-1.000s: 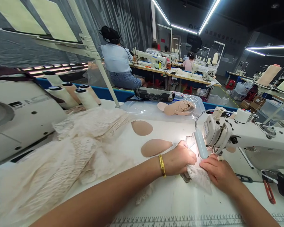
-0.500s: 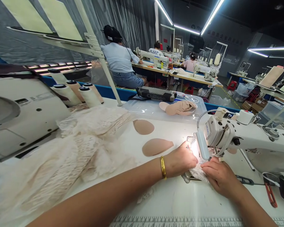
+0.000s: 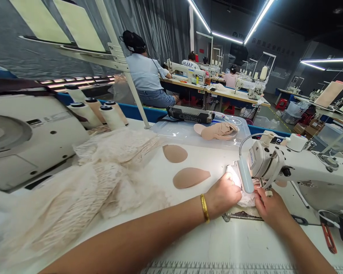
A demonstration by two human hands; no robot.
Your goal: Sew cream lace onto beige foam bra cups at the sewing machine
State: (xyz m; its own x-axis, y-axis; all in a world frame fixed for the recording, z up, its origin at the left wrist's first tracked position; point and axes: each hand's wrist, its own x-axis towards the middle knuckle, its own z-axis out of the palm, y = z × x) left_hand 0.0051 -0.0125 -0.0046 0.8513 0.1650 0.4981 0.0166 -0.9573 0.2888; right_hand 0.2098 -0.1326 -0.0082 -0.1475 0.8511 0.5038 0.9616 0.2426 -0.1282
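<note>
The white table [image 3: 200,243] runs under everything from the lower left to the right edge. On its left side sprawls my heap of cream lace [image 3: 100,179], loose and rumpled, well apart from both hands. From the right edge, the white sewing machine [image 3: 308,167] reaches in, its head just above my fingers.

My left hand [image 3: 225,195], right of centre, is curled closed and seems to pinch the cloth at its left edge. My right hand [image 3: 270,205] lies to the right of it, fingers bent onto the cloth close to the machine's foot; the fingertips are partly hidden, so I can't tell whether they grip or only press.

Two beige pads, the lower [image 3: 191,178] and the upper [image 3: 175,153], lie flat near the middle. The slim lamp [image 3: 246,175] hangs between my hands and covers part of the work.

Smallest is the pale, ruffled piece of cloth [image 3: 247,199] between my hands, under the lamp's lower end. Being so soft, it could pucker or fold under itself if my two hands pulled unevenly. My right fingers are near enough to the foot that a slip there could hurt them, and the lamp's glare could hide a crooked edge.
</note>
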